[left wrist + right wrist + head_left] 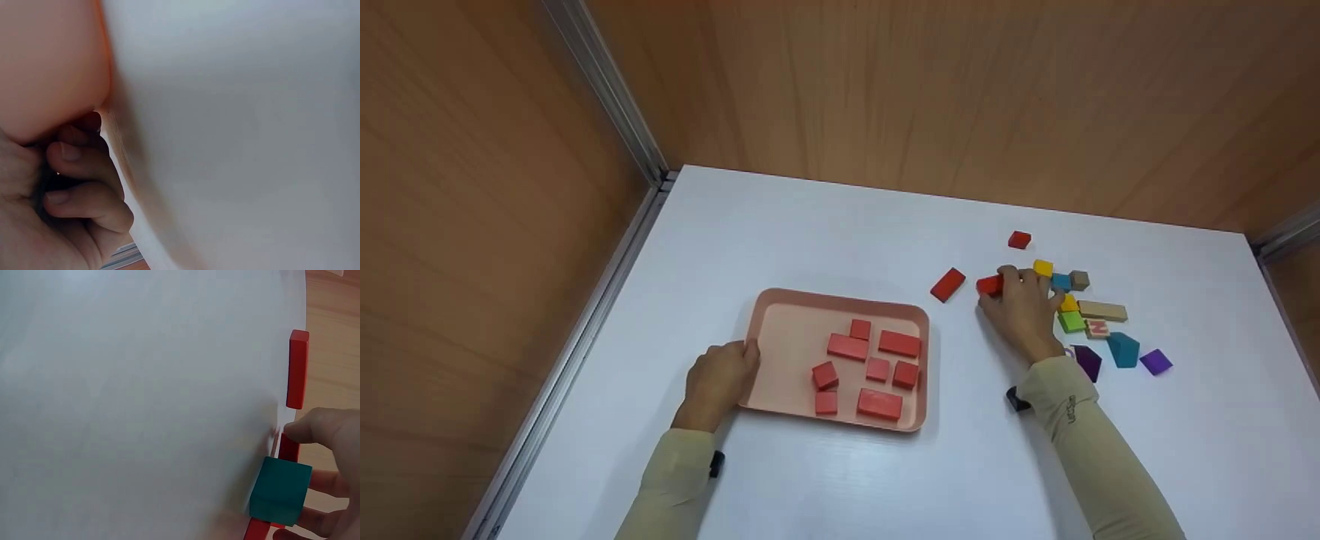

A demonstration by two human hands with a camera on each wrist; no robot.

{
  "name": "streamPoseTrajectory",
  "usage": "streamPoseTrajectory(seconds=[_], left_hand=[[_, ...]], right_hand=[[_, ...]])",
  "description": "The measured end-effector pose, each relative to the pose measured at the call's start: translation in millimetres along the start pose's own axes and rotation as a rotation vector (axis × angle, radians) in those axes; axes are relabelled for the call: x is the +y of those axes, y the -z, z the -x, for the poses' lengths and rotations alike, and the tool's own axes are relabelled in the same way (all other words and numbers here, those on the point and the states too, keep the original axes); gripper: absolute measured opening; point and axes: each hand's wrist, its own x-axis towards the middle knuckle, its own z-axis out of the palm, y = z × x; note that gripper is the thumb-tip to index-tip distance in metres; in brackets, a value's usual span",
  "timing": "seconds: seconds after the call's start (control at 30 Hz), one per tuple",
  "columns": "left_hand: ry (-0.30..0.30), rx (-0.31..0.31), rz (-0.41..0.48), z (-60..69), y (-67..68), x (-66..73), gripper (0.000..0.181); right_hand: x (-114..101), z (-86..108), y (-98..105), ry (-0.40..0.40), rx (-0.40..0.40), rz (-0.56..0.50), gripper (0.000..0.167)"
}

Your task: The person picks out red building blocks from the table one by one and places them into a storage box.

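My left hand grips the left edge of a pink tray; the left wrist view shows its fingers curled under the rim. Several red blocks lie in the tray's middle and right part. My right hand pinches a red block between thumb and fingers, on the table right of the tray. In the right wrist view a teal block stands close to these fingers and partly covers the red block. The far fingertips are hidden.
Loose red blocks lie left of and beyond the right hand, one farthest back. To its right sit a yellow block, a green block, a wooden plank and a purple block. Wooden walls border the white table.
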Motion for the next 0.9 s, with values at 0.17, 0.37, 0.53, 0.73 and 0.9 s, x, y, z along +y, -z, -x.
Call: streamPoseTrajectory(seconds=[0.17,0.37,0.53,0.73,0.9], left_hand=[[0.004,0.001,0.005,-0.1,-0.4,-0.5,0.05],[0.012,0.0,0.008,0.4,-0.5,0.3,0.05],[0.015,0.017,0.004,0.6,-1.1,0.7,0.049],[0.035,0.014,0.011,-1.8,-6.6,10.3,0.048],[0.014,0.014,-0.03,-7.5,-8.9,16.5,0.048]], right_hand=[[-15,1.3,7,0.013,0.025,-0.029,0.062],[-43,6.4,11,0.063,0.037,-0.046,0.064],[-74,12.5,10,0.14,0.034,-0.046,0.067],[-100,19.9,8,0.247,0.033,-0.069,0.068],[-120,23.4,1,0.354,0.047,-0.087,0.06]])
